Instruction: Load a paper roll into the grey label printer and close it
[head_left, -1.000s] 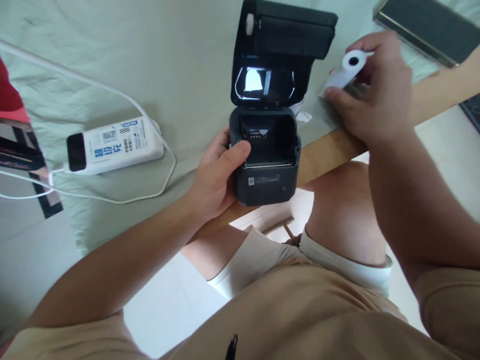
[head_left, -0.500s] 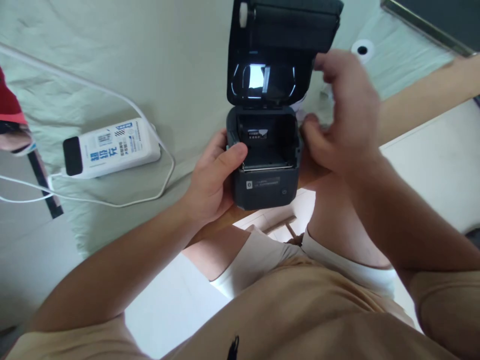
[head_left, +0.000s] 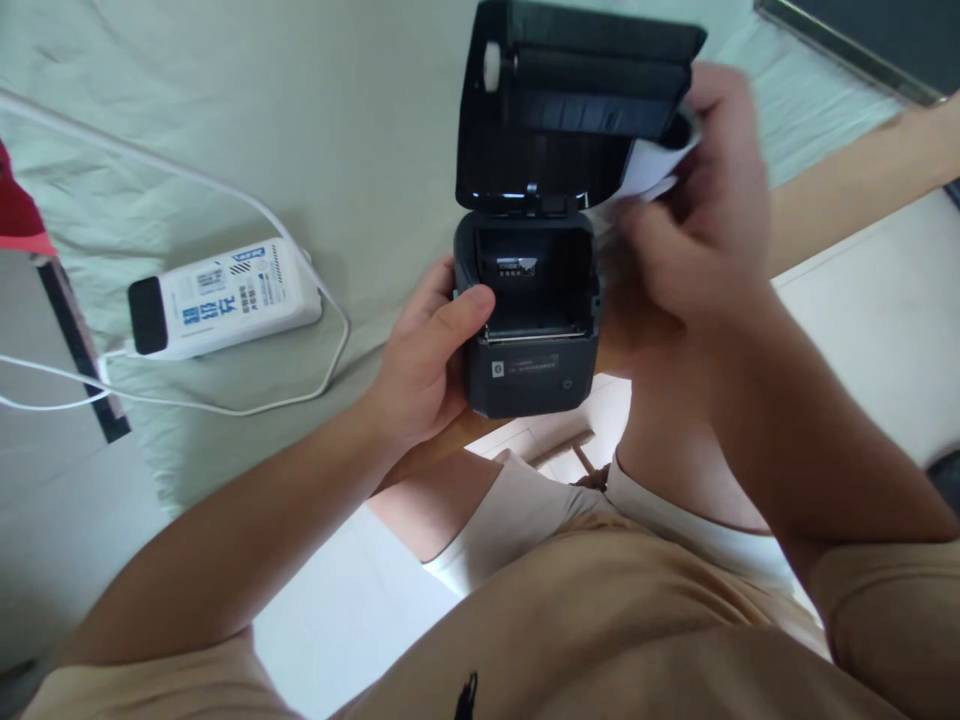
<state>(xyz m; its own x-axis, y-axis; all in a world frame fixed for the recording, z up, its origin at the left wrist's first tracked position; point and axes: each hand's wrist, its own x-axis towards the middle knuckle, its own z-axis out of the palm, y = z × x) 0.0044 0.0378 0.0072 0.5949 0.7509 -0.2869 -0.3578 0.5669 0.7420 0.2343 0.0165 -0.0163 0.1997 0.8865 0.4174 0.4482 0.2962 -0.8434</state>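
Note:
A dark label printer (head_left: 534, 375) stands with its lid (head_left: 551, 160) swung up, so its hollow paper bay shows. My left hand (head_left: 435, 350) is closed around the printer's left side, the thumb over the bay's rim. Right of the lid, my right hand (head_left: 705, 200) is curled around a roll of white paper (head_left: 651, 168), its fingers blurred by motion. The lid and the fingers hide part of this roll.
A white power bank (head_left: 225, 297) with blue lettering lies on the pale green cloth (head_left: 360, 120) at the left. A white cable (head_left: 187, 175) loops around it. At the upper right is a dark flat object (head_left: 877, 40), beside a wooden edge (head_left: 840, 205).
My right hand has moved slightly up and right, and white paper now shows in its fingers. The white roll seen lying on the cloth no longer shows there. The lid's angle has changed a little.

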